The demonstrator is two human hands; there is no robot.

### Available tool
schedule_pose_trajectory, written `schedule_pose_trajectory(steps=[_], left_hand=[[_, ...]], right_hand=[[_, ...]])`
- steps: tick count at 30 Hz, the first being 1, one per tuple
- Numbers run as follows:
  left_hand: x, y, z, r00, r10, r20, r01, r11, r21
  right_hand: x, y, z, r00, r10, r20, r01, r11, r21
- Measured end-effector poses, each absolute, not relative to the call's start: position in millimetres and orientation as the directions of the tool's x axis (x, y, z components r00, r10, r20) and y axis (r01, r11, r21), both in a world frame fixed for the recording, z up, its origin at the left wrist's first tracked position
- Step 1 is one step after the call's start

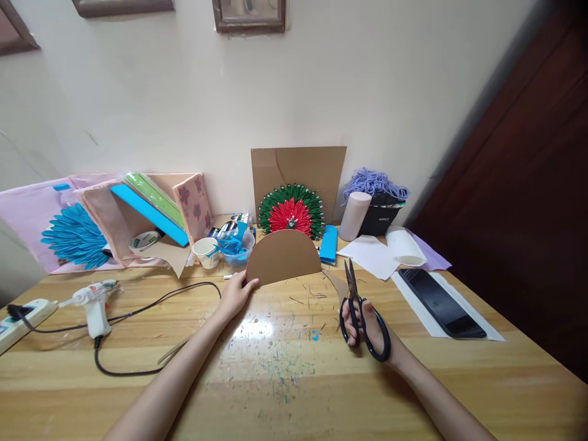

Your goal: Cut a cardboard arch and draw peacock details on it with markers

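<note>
My left hand [236, 293] pinches the lower left corner of a brown cardboard half-circle [283, 255], holding it upright on the wooden table [275, 380]. My right hand [367, 327] grips black-handled scissors [356, 306], blades closed and pointing away, just right of the half-circle. A small cardboard offcut [339, 284] lies by the blade tips. Behind the half-circle stands a green and red fan-shaped craft piece [291, 211] against a cardboard sheet [298, 171].
A white glue gun [94, 303] with a black cord lies at the left beside a power strip [21, 315]. A paper cup [206, 252], blue craft bits, paper sheets, purple yarn [374, 182] and a black phone [441, 301] line the back and right.
</note>
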State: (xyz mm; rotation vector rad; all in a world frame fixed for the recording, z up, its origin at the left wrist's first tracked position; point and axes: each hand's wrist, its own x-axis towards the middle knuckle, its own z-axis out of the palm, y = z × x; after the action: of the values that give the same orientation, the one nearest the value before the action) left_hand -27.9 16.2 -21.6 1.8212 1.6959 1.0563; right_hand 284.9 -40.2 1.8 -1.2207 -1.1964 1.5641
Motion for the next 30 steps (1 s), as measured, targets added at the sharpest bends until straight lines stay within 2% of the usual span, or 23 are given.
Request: schedule_pose_trajectory(steps=[22,27,30], left_hand=[[-23.9,11.5,-11.5,-0.069,0.965,0.252,0.508,-0.184,0.842],[-23.4,11.5,-9.8,-0.076,0.968,0.238,0.430,-0.184,0.884],[-22.2,10.2,-5.8,-0.039,0.975,0.217,0.304,-0.195,0.933]], right_hand=[[283.7,-41.7,0.3,-0.251,0.946,-0.206,-0.061,-0.227,-0.972],[286.7,-40.0,-1.4,-0.235,0.957,-0.167,-0.062,-0.186,-0.981],[290.8,-37.3,-1.2,-0.227,0.968,-0.104,-0.073,-0.124,-0.990]])
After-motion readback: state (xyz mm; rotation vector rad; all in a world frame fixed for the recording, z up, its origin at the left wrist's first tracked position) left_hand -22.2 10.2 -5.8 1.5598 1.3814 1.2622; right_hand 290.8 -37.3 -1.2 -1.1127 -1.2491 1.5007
